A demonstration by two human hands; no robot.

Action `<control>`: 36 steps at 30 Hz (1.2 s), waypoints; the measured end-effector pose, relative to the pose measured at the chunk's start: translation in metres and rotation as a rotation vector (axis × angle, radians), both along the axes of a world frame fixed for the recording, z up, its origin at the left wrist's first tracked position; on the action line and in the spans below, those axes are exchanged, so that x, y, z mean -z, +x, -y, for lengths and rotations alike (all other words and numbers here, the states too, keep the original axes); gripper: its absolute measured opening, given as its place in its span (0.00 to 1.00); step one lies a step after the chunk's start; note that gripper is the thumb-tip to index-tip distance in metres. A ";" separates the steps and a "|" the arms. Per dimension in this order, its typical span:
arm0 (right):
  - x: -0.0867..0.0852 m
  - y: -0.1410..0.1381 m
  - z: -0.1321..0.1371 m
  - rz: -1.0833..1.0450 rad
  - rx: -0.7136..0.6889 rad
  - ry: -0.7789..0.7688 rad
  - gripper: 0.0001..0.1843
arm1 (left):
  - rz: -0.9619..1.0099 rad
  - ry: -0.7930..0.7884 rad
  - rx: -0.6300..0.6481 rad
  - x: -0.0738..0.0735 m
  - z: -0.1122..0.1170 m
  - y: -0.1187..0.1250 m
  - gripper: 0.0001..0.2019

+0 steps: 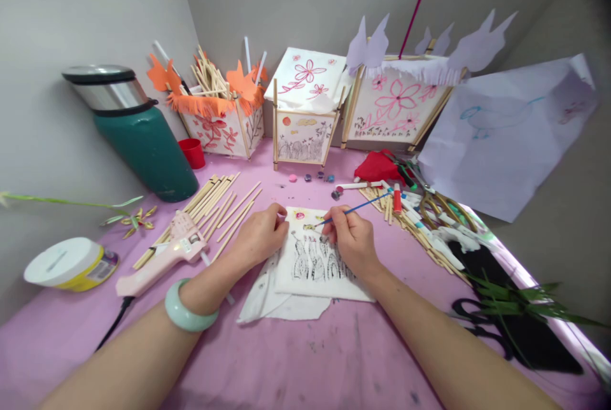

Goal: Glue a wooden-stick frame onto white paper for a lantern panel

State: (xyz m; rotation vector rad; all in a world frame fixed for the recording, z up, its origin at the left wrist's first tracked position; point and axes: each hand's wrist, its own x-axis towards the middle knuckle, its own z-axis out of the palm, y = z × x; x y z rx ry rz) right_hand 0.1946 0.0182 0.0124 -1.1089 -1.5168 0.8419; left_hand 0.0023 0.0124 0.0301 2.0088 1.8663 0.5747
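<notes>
At bottom centre, a purple-covered worktop (pixel 286 365) shows faint dark stains. Nearest on it, in the lower middle of the frame, lies a loose white sheet (pixel 298 309), partly under the workpiece: a flat white rectangular panel (pixel 311 286) bearing black hill-like figures, a red-and-yellow round mark and small yellow patches. The left hand (pixel 260 237), with a pale green bangle (pixel 191 308) at its wrist, is at the panel's upper left edge, fingers curled; whether they pinch or merely steady it cannot be told. The right hand (pixel 354 239) has its fingers closed on a slim blue-handled paintbrush (pixel 365 202), the tip at or just beside a yellow patch; contact is not certain. Step in hand, as judged: colouring the panel's upper part. The next move calls for a level panel, light tip pressure and the right hand kept clear of wet colour. Left of centre lie a pink glue gun (pixel 179 251) and pale wooden sticks (pixel 217 197). Farther, at upper centre, stands a wood-framed white box (pixel 305 136) with a similar black-hill picture.
</notes>
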 end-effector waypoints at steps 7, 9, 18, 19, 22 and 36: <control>0.000 0.000 -0.001 0.051 -0.019 0.016 0.19 | -0.006 -0.006 -0.005 -0.001 0.000 0.000 0.12; 0.001 0.000 -0.001 0.080 -0.008 0.032 0.19 | -0.006 -0.007 -0.009 -0.001 0.000 0.000 0.12; 0.001 0.000 -0.001 0.096 0.053 0.064 0.19 | -0.001 -0.004 -0.005 0.000 0.000 0.000 0.12; 0.001 0.000 -0.001 0.091 0.056 0.065 0.19 | -0.002 -0.004 -0.003 0.000 0.000 0.000 0.12; 0.001 0.000 -0.001 0.089 0.048 0.069 0.18 | 0.000 0.000 0.001 0.000 0.000 0.000 0.12; 0.001 0.000 -0.001 0.084 -0.031 0.059 0.18 | 0.010 0.000 -0.004 0.000 0.000 0.000 0.13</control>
